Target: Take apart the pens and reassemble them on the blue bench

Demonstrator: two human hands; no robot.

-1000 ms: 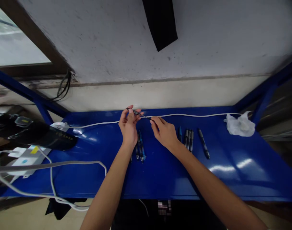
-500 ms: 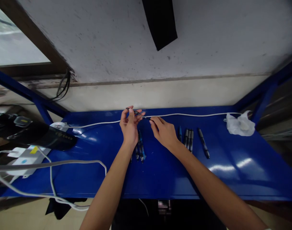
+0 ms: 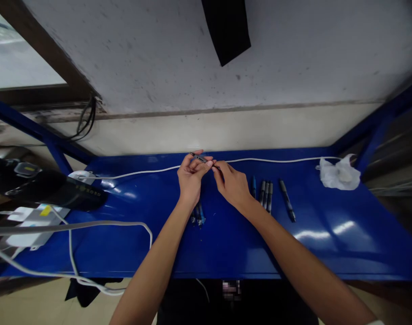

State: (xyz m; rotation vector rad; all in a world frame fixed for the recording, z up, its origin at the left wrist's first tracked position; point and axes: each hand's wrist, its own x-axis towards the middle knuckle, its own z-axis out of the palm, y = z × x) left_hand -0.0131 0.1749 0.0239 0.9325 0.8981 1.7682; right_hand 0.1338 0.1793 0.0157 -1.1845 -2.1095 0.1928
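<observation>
Left hand (image 3: 190, 184) shifted rightward, grip pinching slanted pen (image 3: 201, 158), right hand (image 3: 233, 184) pinching its end

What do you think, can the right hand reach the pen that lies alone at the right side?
Probably yes: nothing covers the lone pen. However, the right hand seems busy at the gray pen in the left hand, so it may need freeing first.

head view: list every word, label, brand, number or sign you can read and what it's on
No text reads for certain.
Black bottle: lettering on its side, too blurred to read.
Power strip: yellow label, any print too small to read.
Pens: any print too small to read.
</observation>
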